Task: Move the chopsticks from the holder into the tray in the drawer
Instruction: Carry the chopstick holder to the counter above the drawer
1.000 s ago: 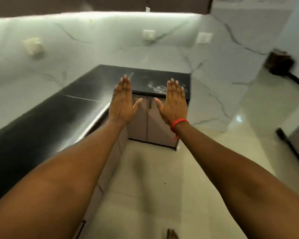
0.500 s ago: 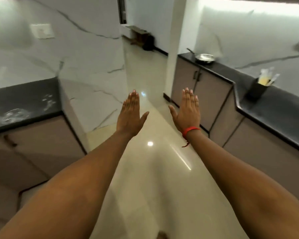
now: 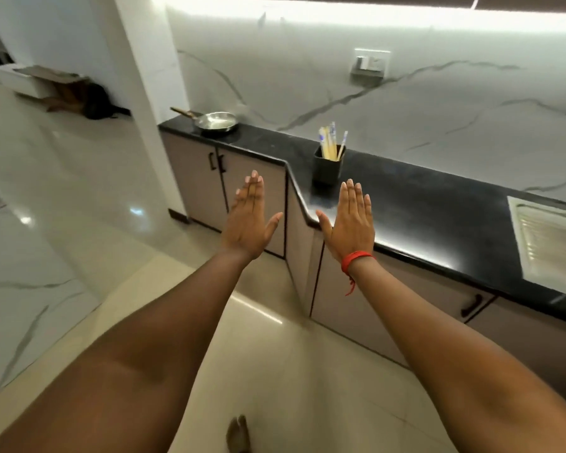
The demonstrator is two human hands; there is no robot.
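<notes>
We hold our left hand [image 3: 247, 220] and right hand [image 3: 352, 220] flat, fingers extended and empty; chopsticks [image 3: 331, 142] remain in the far holder [image 3: 326, 170], no drawer opened

Both arms are extended forward from the lower corners of the view, bare to the wrists. The left hand [image 3: 247, 217] is held flat and open, back toward the camera, fingers [image 3: 252, 188] together and pointing away, thumb spread to the right. The right hand [image 3: 352, 220] is held in the same flat, open pose, fingers [image 3: 353, 197] together, thumb spread to the left toward the other thumb. The hands are level with each other and apart; nothing is gripped by either. A red thread band [image 3: 356, 258] is worn at the right wrist, with a loose end hanging below it. A bare foot [image 3: 238, 433] is seen at the bottom edge.
</notes>
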